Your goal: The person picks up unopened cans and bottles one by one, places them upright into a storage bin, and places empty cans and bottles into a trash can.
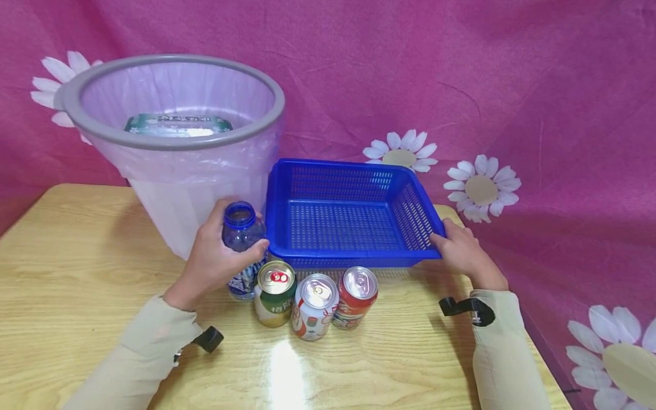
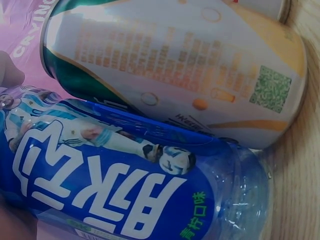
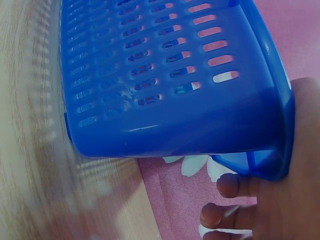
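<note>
My left hand point(image 1: 212, 256) grips an uncapped clear plastic bottle point(image 2: 115, 170) with a blue label, upright on the table beside the bin. Thumb and fingers go round its upper part. A green-and-white drink can point(image 2: 175, 65) stands right against the bottle. To its right are a white can point(image 1: 314, 310) and a red can point(image 1: 355, 296), all upright. My right hand point(image 1: 463, 250) holds the right rim of a blue plastic basket point(image 1: 353, 254), thumb over the edge and fingers curled below it. Nothing lies in the basket.
A bin point(image 1: 174, 188) lined with a translucent bag stands at the back left, with a green item point(image 1: 179, 125) inside. The wooden table point(image 1: 92, 319) ends just right of my right hand. A pink cloth with white flowers point(image 1: 482, 188) hangs behind.
</note>
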`<state>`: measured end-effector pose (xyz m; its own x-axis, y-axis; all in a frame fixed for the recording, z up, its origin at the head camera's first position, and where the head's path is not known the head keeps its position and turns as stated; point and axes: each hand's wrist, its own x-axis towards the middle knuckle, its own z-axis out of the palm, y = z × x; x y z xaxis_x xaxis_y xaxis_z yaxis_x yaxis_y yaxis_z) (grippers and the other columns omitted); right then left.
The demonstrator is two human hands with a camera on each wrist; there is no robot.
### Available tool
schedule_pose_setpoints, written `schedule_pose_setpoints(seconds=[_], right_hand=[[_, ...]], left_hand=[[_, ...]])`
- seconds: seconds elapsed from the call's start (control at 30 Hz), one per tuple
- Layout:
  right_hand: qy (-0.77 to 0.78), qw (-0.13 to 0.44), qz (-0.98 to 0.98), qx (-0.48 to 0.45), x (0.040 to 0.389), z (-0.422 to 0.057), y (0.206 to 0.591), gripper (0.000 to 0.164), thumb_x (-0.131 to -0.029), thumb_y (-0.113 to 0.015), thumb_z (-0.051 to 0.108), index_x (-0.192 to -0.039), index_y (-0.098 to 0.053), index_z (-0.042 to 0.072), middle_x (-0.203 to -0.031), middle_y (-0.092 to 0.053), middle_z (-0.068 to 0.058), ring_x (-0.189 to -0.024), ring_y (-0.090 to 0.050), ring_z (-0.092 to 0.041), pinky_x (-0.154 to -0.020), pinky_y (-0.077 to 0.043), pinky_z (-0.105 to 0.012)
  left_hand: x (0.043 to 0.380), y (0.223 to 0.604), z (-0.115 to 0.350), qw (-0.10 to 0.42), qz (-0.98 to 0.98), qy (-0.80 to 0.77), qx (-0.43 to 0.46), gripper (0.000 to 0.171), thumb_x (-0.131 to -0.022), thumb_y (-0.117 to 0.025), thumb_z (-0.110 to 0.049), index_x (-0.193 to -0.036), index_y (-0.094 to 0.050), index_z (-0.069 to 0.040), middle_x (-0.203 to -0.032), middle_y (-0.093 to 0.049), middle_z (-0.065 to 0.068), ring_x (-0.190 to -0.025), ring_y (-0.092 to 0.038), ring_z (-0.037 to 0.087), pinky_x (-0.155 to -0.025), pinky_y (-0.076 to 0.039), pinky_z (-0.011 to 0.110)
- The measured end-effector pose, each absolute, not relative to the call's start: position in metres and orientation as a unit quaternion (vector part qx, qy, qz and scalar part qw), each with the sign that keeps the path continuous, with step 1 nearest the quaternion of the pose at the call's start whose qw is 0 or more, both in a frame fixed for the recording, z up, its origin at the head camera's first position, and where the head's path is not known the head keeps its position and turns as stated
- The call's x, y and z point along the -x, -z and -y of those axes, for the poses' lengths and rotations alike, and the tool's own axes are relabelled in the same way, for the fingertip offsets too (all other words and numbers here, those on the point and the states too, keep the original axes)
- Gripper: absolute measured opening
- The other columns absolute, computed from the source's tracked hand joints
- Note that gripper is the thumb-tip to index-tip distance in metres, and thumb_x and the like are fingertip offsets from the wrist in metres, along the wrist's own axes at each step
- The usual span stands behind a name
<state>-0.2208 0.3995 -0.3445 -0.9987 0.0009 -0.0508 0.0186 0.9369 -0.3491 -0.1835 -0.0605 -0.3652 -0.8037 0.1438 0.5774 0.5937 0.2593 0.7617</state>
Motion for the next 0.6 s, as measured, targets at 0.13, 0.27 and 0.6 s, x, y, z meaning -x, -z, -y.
schedule_pose_setpoints(seconds=[0.13, 0.27, 0.6], right_hand=[[0.179, 0.022, -0.984, -0.005, 0.2215, -0.3995, 0.3451, 0.042, -0.100, -0.035, 0.037, -0.124, -0.045, 0.004, -0.109, -0.057, -0.019, -0.109, -0.044, -0.037, -0.088, -0.039, -0.056], [0.175, 0.011, -0.985, -0.001, 0.2218, -0.3995, 0.3461, 0.040, -0.100, -0.036, 0.036, -0.120, -0.046, 0.003, -0.107, -0.058, -0.019, -0.106, -0.046, -0.036, -0.085, -0.039, -0.052], [0.164, 0.002, -0.986, 0.006, 0.2216, -0.4015, 0.3464, 0.036, -0.099, -0.037, 0.037, -0.112, -0.048, 0.004, -0.101, -0.059, -0.018, -0.102, -0.047, -0.036, -0.079, -0.038, -0.047]], left_hand=[[0.1833, 0.3651, 0.0604, 0.200, 0.768, 0.561, 0.237, 0.063, -0.073, -0.080, -0.003, -0.126, -0.045, -0.004, -0.108, -0.066, 0.006, -0.095, -0.063, 0.001, -0.085, -0.053, 0.013], [0.1831, 0.3651, 0.0606, 0.201, 0.771, 0.557, 0.234, 0.063, -0.073, -0.080, -0.004, -0.126, -0.046, -0.006, -0.108, -0.067, 0.006, -0.095, -0.062, 0.000, -0.084, -0.053, 0.012], [0.1823, 0.3636, 0.0607, 0.186, 0.768, 0.566, 0.235, 0.063, -0.074, -0.079, -0.003, -0.127, -0.045, -0.005, -0.109, -0.066, 0.006, -0.096, -0.063, 0.002, -0.084, -0.054, 0.014]])
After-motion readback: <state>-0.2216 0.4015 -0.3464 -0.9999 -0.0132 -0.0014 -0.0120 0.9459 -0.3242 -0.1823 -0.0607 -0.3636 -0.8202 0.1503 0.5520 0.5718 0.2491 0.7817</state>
